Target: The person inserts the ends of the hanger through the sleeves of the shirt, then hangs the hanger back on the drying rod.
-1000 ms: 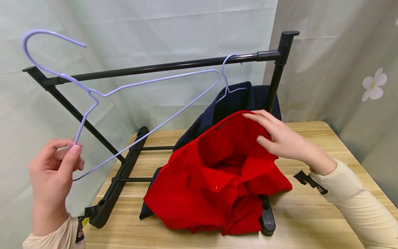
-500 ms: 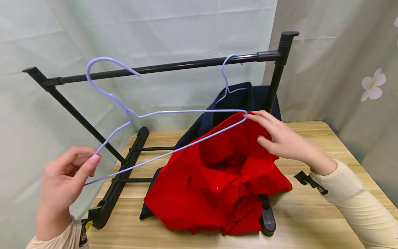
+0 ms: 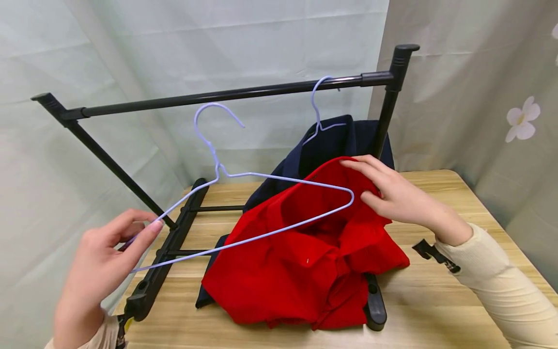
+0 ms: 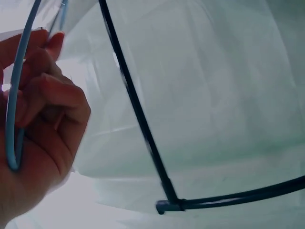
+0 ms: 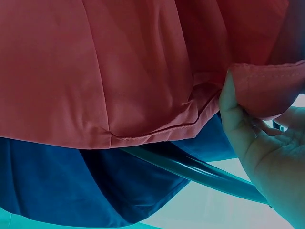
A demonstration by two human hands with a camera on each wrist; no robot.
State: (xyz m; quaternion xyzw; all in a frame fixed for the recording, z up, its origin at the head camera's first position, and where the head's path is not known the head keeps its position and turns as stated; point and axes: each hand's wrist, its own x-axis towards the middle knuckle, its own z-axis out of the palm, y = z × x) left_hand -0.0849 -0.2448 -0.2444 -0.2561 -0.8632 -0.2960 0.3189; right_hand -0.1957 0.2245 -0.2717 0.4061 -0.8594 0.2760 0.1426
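Note:
My left hand (image 3: 102, 264) pinches one end of a lilac wire hanger (image 3: 212, 148) between thumb and fingers. The hanger is held at a slant, hook up, its far end in front of the red garment and close to my right hand. My right hand (image 3: 403, 201) holds the top edge of that red garment (image 3: 266, 291), which opens toward me in loose folds. In the right wrist view, thumb and fingers grip the stitched red hem (image 5: 267, 88). In the left wrist view, the fingers are curled by the blue-looking hanger wire (image 4: 15, 95).
A black clothes rack (image 3: 174, 101) stands on the wooden table (image 3: 440, 286). From its bar hangs a second lilac hanger (image 3: 315, 104) with a dark blue garment (image 3: 335, 145), partly behind the red one. Pale curtains (image 3: 244, 39) close off the back.
My left hand has moved right and slightly down with the hanger. The hanger's far end has come down from above the red garment to in front of its opening. My right hand stays put.

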